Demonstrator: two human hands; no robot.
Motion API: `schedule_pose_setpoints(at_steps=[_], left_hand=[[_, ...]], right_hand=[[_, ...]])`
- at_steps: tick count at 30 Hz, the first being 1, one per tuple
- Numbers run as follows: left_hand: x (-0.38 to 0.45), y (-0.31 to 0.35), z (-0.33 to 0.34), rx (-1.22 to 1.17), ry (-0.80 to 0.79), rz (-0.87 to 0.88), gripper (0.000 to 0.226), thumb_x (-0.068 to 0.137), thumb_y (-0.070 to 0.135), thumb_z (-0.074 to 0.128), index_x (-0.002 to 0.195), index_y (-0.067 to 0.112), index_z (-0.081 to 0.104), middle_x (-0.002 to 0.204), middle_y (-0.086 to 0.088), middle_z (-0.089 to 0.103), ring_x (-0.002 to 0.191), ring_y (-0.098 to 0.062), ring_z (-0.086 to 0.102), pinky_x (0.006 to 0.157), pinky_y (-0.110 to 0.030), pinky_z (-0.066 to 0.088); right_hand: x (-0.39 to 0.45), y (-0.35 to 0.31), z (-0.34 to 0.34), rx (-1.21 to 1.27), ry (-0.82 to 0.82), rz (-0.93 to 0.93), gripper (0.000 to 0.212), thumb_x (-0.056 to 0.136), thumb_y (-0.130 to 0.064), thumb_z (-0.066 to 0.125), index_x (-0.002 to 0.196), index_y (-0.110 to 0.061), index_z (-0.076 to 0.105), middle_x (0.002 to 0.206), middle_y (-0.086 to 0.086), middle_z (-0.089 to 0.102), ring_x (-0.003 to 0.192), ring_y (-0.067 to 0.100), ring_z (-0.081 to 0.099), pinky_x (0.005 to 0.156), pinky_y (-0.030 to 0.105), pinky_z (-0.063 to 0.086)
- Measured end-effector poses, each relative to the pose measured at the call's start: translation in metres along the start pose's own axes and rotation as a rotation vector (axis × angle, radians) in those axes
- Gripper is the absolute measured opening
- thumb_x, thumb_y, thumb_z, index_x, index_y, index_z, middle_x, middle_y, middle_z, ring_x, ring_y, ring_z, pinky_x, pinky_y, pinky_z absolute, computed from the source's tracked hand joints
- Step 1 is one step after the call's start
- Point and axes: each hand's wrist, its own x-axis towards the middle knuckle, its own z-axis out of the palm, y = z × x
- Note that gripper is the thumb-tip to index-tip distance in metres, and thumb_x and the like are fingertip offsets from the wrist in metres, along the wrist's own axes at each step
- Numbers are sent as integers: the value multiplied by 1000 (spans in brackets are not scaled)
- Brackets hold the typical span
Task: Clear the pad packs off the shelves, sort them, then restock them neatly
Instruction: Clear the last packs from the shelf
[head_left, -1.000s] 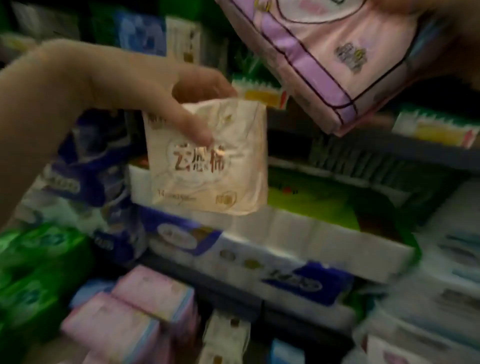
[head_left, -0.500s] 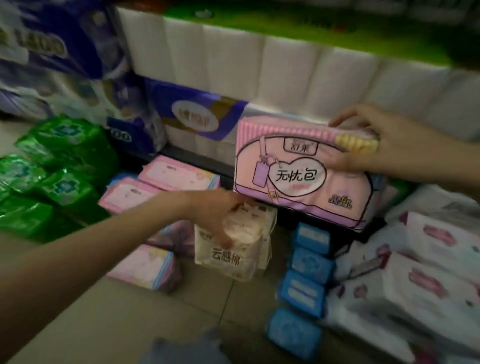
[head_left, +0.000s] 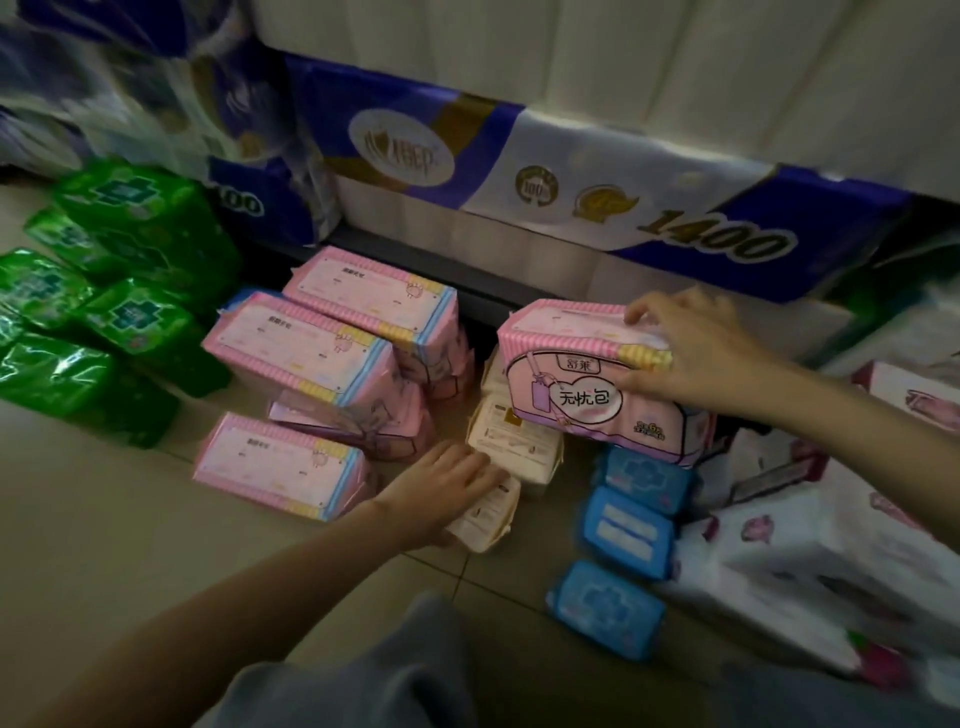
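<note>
Pad packs lie sorted by colour on the tiled floor in front of you, below the shelf. Your right hand (head_left: 691, 353) grips the large pink soft-plastic pad pack (head_left: 587, 395) by its top right edge, fingers curled over the top and thumb on the printed face; the pack rests on the cream packs below it. Your left hand (head_left: 447, 488) lies flat, fingers fairly straight, on the small cream paper-wrapped pad pack (head_left: 488, 514) at the front of that cream pile. To the left are the stacked pink packs (head_left: 306, 348), then the glossy green packs (head_left: 130, 312); to the right, small blue packs (head_left: 628, 525) run in a row.

These packs look light and squashy, with slick film that can slide, so I judge it best to hold them across the short ends, not by the loose seam. Above, the blue-and-white tissue roll bales (head_left: 519, 171) fill the shelf.
</note>
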Motion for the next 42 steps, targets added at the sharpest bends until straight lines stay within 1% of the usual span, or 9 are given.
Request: schedule_pose_setpoints(at_steps=[4,8,11,17,23,28,33,37,42], left_hand=[[-3,-8,7,-76,24,20,91,84,33,65,149,29,2,157,-2,4,145,-23,0,117,-44,3],[-26,-27,-27,-231,697,-19,58,83,39,53,135,19,37,138,-10,46,128,-20,39,105,-47,38],[-51,-58,-56,-430,1153,-337,41,83,28,48,121,15,42,123,-19,52,117,-21,40,99,-36,34],[-119,-126,-78,-459,1334,-634,48,75,17,47,119,-2,48,124,-25,46,119,-27,38,102,-45,35],[-194,-155,-38,-171,1082,-593,45,75,24,45,113,0,51,117,-25,54,108,-32,46,90,-39,32],[-194,-156,18,-73,740,-505,62,71,44,50,123,12,47,123,-13,52,109,-29,46,90,-44,37],[-166,-151,28,-120,449,-463,69,65,46,52,129,20,44,127,-6,49,116,-23,41,91,-48,43],[-152,-152,8,-199,291,-502,80,68,37,71,139,26,36,143,-3,32,131,-26,31,103,-45,37],[-140,-167,-39,-516,27,-446,55,79,40,70,128,31,47,134,2,36,124,-18,37,103,-35,38]], right_hand=[[3,6,4,43,27,6,64,76,-49,69,128,-27,40,129,10,40,119,27,33,89,37,35],[7,-4,-11,135,119,-47,61,72,-47,74,122,-25,46,127,9,45,112,24,36,79,31,30],[8,-32,-28,346,178,-148,53,68,-45,76,110,-32,45,129,5,46,115,22,44,84,35,39],[19,-134,-29,665,-35,-305,41,77,-37,70,107,-29,43,102,-9,49,90,6,53,72,27,50],[27,-211,24,576,-235,-433,42,79,-43,66,109,-26,42,112,2,47,99,19,52,77,36,48],[17,-233,86,70,86,-651,55,83,-49,57,125,-19,35,126,11,30,115,28,29,88,41,33],[15,-230,122,-117,216,-674,63,76,-55,65,119,-16,42,121,20,46,104,34,49,78,41,43],[28,-214,118,-175,12,-734,69,83,-62,50,134,-20,29,140,14,22,129,31,22,102,47,25],[43,-202,68,-43,-201,-676,45,89,-53,49,121,-22,50,142,5,26,133,26,16,108,47,18]])
